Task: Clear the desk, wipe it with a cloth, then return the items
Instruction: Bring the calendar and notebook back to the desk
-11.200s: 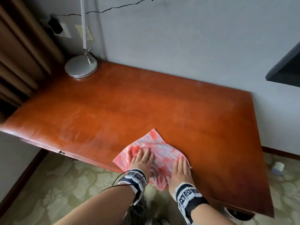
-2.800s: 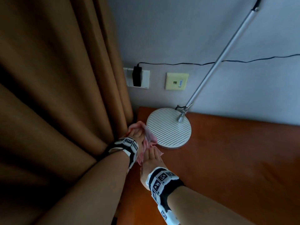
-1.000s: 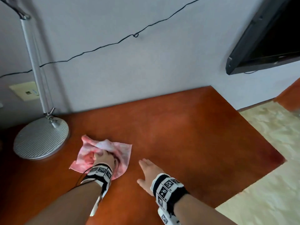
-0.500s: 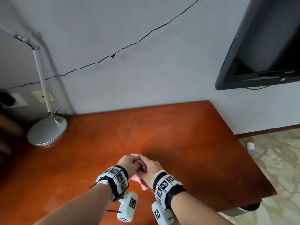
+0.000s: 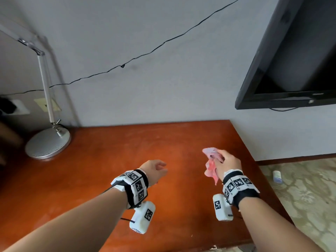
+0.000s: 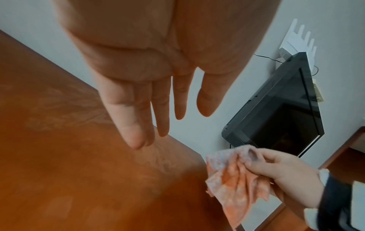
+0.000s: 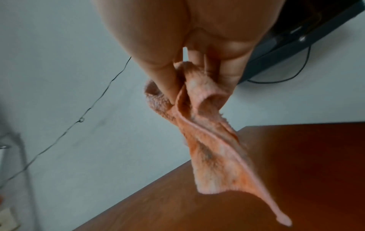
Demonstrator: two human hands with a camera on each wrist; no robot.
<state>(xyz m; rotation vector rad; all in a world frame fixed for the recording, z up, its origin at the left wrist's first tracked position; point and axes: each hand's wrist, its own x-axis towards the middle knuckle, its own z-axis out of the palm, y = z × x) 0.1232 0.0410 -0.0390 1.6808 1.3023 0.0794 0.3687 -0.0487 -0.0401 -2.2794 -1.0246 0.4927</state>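
Observation:
A pink and orange cloth [image 5: 211,165] hangs bunched above the right part of the wooden desk [image 5: 112,160]. My right hand [image 5: 224,163] pinches the cloth [image 7: 207,125] at its top, and the rest dangles free over the desk [image 7: 276,171]. My left hand [image 5: 156,169] hovers over the desk's middle, holding nothing. In the left wrist view its fingers [image 6: 136,121] point down, straight and relaxed, with the cloth [image 6: 237,179] to the right in my right hand [image 6: 282,168].
A silver desk lamp [image 5: 47,144] stands at the back left corner, its arm reaching up the wall. A black cable [image 5: 145,53] runs along the wall. A dark screen [image 5: 294,66] is mounted at the right. A small white container [image 5: 277,176] lies on the patterned carpet.
Half a second ago both hands met on the cloth at the desk's middle. Now the left hand has let go and my right hand has carried the cloth up and to the right.

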